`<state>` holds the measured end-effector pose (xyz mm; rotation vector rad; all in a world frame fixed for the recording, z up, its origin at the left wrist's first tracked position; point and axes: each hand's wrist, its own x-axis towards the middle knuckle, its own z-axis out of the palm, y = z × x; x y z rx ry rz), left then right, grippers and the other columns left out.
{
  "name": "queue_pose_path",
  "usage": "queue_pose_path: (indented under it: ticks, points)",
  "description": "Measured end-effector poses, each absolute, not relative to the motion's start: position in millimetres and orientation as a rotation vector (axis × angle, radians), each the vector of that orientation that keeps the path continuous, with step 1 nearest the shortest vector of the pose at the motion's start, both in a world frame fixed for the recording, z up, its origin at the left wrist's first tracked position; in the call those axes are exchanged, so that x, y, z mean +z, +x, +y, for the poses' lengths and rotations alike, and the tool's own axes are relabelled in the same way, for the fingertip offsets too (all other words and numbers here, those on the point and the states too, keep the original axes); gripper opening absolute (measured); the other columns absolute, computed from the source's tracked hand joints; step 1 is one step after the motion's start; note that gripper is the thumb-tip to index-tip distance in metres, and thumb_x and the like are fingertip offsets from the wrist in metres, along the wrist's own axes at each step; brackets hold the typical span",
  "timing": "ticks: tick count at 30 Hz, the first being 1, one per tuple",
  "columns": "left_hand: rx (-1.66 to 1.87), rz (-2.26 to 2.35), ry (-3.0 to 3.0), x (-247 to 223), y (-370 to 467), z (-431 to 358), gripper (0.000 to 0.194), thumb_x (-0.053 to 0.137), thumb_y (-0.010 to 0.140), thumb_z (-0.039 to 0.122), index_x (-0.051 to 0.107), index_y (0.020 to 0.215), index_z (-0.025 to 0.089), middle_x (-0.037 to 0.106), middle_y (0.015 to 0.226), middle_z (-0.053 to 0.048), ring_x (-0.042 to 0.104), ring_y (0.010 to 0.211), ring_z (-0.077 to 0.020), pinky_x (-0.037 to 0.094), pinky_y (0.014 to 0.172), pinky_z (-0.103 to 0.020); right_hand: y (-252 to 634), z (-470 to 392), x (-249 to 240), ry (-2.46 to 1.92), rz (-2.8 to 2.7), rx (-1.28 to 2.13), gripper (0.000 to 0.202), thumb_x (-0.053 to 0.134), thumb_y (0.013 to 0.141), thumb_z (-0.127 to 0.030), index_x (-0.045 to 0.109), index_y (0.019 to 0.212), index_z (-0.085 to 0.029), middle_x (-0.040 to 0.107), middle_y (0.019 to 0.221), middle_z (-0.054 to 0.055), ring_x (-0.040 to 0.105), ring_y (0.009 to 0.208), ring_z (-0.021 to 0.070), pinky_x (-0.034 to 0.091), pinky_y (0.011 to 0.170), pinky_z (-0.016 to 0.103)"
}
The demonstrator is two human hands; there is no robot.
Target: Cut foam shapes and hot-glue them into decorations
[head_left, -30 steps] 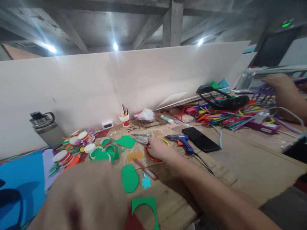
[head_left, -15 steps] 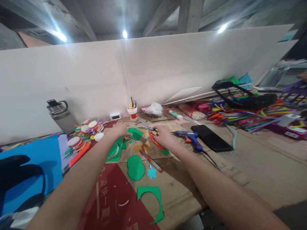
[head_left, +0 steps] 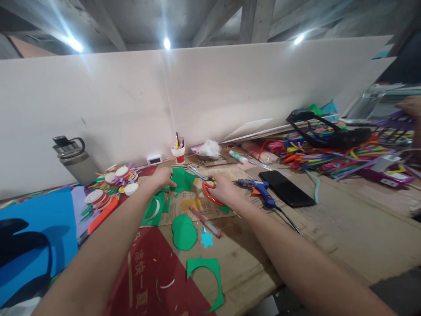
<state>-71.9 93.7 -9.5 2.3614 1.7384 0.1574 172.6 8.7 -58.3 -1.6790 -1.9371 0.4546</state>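
My left hand (head_left: pixel 162 179) pinches the edge of a piece of green foam or paper sheet (head_left: pixel 183 180), raised a little over the cardboard. Fingers of my right hand (head_left: pixel 223 188) are wrapped round the orange handles of a pair of scissors (head_left: pixel 210 195), whose blades point away to the upper left, just right of the green sheet. Below both hands lie green overlapping circles (head_left: pixel 184 233), a red pen (head_left: pixel 205 221) and a blue snowflake shape (head_left: pixel 207 238). Green offcuts (head_left: pixel 153 210) rest under my left wrist, and a green frame with a round cutout (head_left: pixel 215 267) lies nearer me.
A blue glue gun (head_left: pixel 263 191) and a black phone (head_left: pixel 286 188) lie to the right. Colourful pipe cleaners (head_left: pixel 315 153) are heaped beyond. At left stand a grey bottle (head_left: pixel 77 162), small decorated cups (head_left: pixel 98 197) and blue sheets (head_left: pixel 39 219). A pen cup (head_left: pixel 178 154) stands near the white board.
My left hand has turned and lifted the green sheet, so more of its face shows beside the scissors. The right hand has barely moved; the whole view has shifted slightly.
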Motion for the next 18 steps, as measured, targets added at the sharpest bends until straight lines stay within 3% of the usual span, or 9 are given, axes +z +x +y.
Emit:
queue_pose_path:
  ticks: [5, 9, 14, 18]
  points:
    - [0.274, 1.69, 2.368, 16.3, -82.0, 92.4, 0.034, 0.074, 0.057, 0.04, 0.046, 0.052, 0.022, 0.053, 0.058, 0.0, 0.054, 0.064, -0.0192, 0.037, 0.06, -0.03, 176.3, 13.4, -63.0, -1.685, -1.932, 0.405, 0.036, 0.055, 0.083, -0.028, 0.066, 0.116, -0.018, 0.072, 0.112, 0.011, 0.067, 0.101, 0.0253, 0.048, 0.082, 0.029]
    - [0.533, 1.573, 2.273, 31.3, -94.9, 83.6, 0.032, 0.071, 0.061, 0.046, 0.052, 0.056, 0.02, 0.054, 0.062, 0.002, 0.051, 0.066, -0.0167, 0.036, 0.062, -0.028, 178.7, 14.7, -65.4, -1.725, -1.917, 0.405, 0.037, 0.056, 0.082, -0.031, 0.066, 0.116, -0.018, 0.072, 0.112, 0.011, 0.067, 0.098, 0.0247, 0.048, 0.081, 0.029]
    - [0.882, 1.543, 2.111, 31.6, -102.6, 71.2, 0.035, 0.069, 0.07, 0.045, 0.048, 0.058, 0.019, 0.04, 0.055, 0.005, 0.037, 0.054, -0.0107, 0.026, 0.054, -0.027, 179.3, 9.6, -64.4, -1.784, -2.007, 0.391, 0.039, 0.057, 0.082, -0.032, 0.066, 0.117, -0.017, 0.072, 0.11, 0.012, 0.067, 0.098, 0.0267, 0.048, 0.081, 0.031]
    - [1.378, 1.392, 1.861, 36.7, -91.4, 59.8, 0.033, 0.072, 0.07, 0.042, 0.05, 0.063, 0.019, 0.05, 0.059, 0.004, 0.046, 0.058, -0.0117, 0.031, 0.054, -0.026, 176.5, 4.1, -60.3, -1.863, -2.116, 0.31, 0.038, 0.057, 0.083, -0.027, 0.064, 0.119, -0.016, 0.07, 0.112, 0.014, 0.065, 0.101, 0.0268, 0.047, 0.084, 0.03]
